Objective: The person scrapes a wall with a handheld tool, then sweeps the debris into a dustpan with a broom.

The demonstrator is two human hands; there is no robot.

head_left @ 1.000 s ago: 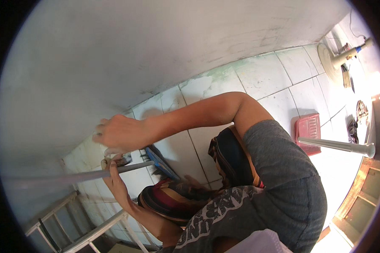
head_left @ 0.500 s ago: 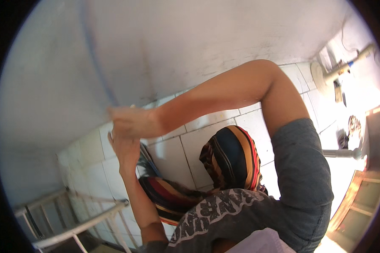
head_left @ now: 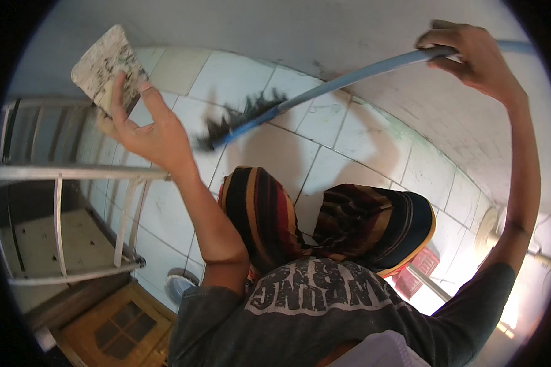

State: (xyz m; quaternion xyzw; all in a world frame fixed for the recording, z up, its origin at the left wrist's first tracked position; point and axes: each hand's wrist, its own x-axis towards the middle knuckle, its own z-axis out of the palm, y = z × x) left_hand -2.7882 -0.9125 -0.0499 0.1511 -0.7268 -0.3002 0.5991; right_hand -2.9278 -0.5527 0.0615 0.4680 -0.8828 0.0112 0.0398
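Observation:
My left hand (head_left: 146, 131) is raised at the upper left and grips a flat, speckled white pad (head_left: 107, 64) by its lower edge. My right hand (head_left: 471, 54) is stretched up at the upper right, closed around the long blue handle (head_left: 355, 76) of a brush. The brush's dark bristles (head_left: 236, 119) hang in the middle, between the two hands, above the white tiled floor (head_left: 275, 150). A pale plastered wall (head_left: 324, 27) fills the top of the view.
A white metal scaffold frame (head_left: 61, 174) with a platform stands at the left. A wooden door panel (head_left: 119, 324) lies at the lower left beside a white round bowl (head_left: 179, 286). My striped cloth (head_left: 324, 223) hangs below. A red crate (head_left: 417, 272) sits at the lower right.
My hands were close together at the wall on the left; they are now far apart, the left holding up the pad and the right holding the brush handle. The view has swung.

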